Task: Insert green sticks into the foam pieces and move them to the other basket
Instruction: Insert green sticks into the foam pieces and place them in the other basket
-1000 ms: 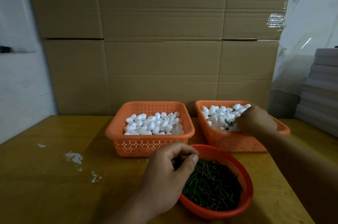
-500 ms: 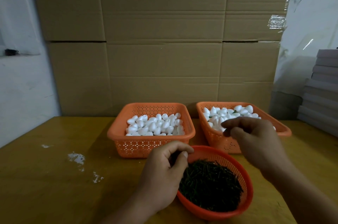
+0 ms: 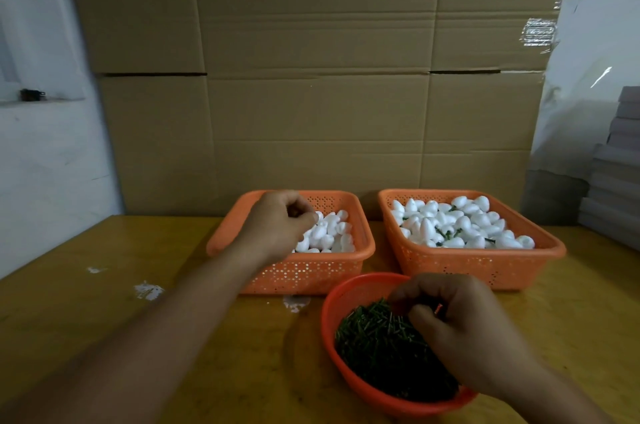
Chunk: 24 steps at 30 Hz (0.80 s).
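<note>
Left hand (image 3: pixel 277 226) over left orange basket (image 3: pixel 360 252), fingers curled down among plain white foam pieces (image 3: pixel 329 233); whether it grips 1, cannot tell. Right hand (image 3: pixel 464 326) in round red bowl (image 3: pixel 329 316), fingertips bunched at green sticks (image 3: pixel 377 337); pinch unclear. Right basket (image 3: pixel 485 266) holds foam pieces with sticks inserted (image 3: pixel 460 226). All on wooden table (image 3: pixel 104 302).

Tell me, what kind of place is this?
Probably a small workshop or packing room for hand assembly. Large cardboard sheets stand behind a wooden table, and orange baskets of white foam pieces sit beside a bowl of green sticks.
</note>
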Motion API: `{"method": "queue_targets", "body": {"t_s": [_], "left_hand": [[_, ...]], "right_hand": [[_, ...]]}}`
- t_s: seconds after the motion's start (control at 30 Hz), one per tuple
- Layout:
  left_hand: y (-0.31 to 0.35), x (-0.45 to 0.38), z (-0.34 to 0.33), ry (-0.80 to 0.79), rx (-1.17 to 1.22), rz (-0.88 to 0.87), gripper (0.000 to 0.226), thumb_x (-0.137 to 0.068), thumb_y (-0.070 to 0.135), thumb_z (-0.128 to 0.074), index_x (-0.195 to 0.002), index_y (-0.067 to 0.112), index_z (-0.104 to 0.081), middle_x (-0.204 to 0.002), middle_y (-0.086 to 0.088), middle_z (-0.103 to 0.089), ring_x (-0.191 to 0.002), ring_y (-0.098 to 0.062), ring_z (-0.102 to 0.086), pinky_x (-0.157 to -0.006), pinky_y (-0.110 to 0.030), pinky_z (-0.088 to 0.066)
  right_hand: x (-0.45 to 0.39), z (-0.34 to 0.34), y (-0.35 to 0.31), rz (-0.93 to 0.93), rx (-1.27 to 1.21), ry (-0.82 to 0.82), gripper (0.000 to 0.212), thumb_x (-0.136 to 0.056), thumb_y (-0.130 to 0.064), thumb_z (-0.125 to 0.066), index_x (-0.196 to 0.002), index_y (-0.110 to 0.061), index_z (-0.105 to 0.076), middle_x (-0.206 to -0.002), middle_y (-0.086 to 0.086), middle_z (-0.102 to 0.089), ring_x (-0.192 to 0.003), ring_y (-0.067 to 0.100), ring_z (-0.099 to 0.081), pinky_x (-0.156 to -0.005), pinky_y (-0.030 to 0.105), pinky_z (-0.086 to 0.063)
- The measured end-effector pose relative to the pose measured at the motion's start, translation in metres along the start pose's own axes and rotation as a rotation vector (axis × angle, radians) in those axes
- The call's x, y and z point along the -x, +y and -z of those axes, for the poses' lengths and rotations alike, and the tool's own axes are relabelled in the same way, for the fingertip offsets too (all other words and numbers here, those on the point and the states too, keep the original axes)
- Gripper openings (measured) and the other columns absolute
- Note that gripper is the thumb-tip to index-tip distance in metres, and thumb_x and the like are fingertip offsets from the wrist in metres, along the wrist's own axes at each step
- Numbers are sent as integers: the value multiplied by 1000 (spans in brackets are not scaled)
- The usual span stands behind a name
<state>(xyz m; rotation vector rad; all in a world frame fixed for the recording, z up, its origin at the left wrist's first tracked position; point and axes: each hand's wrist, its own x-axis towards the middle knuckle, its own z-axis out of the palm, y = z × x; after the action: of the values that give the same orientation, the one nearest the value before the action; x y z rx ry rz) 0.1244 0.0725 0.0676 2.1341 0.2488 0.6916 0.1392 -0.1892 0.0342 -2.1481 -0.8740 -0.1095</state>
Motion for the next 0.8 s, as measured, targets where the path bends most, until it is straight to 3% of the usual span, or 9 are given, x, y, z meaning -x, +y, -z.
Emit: {"method": "queue_targets", "body": {"t_s": [0.1, 0.2, 0.37, 0.43, 0.57, 0.67, 0.8], "left_hand": [[-6, -34, 5, -156, -306, 55, 8, -90, 18, -67, -85, 21, -72, -78, 7, -71, -66, -9, -63, -57, -21, -47], [-15, -57, -2, -365, -444, 152, 10, -90, 12, -65, -87, 16, -72, -85, -8, -75, -69, -17, -64, -62, -26, -51], [-25, -72, -22, -532, -654, 169, 17, -90, 19, -69, -105, 15, -75, -83, 2, -70, -81, -18, -70, -69, -27, -57], [-27, -74, -29, -565, -710, 166, 20, -90, 23, -70, -109, 17, -74, -91, -1, -70, -90, -21, -70, -76, -31, -59], [-25, -71, -38, -628, -909, 117, 39, -91, 40, -61, -127, 26, -64, -132, 4, -57, -120, -25, -55, -101, -53, -47], [-22, -70, -42, -647, -989, 101, 41, -93, 40, -58, -132, 29, -60, -138, 5, -52, -124, -25, -52, -102, -54, -46], [-23, -74, -46, -669, -1076, 110, 43, -95, 37, -59, -134, 19, -58, -142, 0, -47, -125, -27, -51, -102, -52, -46]], "right_hand": [[0, -1, 0, -1, -10, 5, 35, -86, -2, -62, -88, -33, -78, -81, -18, -75, -51, 1, -62, -46, 14, -44], [2, -1, 0, -9, -22, 2, 36, -88, -3, -61, -88, -35, -77, -79, -11, -76, -44, 8, -60, -41, 23, -47], [3, -1, -1, 2, 56, 10, 35, -85, -6, -63, -87, -39, -76, -76, -11, -76, -60, 14, -70, -60, 40, -58], [3, -1, -1, 5, 84, 8, 34, -84, -8, -64, -89, -39, -76, -76, -13, -76, -61, 12, -70, -62, 38, -57], [3, -2, 0, 21, 121, 6, 31, -84, -9, -67, -92, -37, -77, -75, -16, -75, -58, 4, -66, -55, 25, -53], [4, -1, -1, 25, 127, -7, 30, -84, -10, -66, -93, -36, -77, -75, -14, -74, -58, 1, -66, -54, 22, -52], [4, -2, -2, 22, 140, -14, 29, -84, -10, -66, -92, -35, -78, -76, -15, -74, -60, -1, -66, -58, 22, -53]]}}
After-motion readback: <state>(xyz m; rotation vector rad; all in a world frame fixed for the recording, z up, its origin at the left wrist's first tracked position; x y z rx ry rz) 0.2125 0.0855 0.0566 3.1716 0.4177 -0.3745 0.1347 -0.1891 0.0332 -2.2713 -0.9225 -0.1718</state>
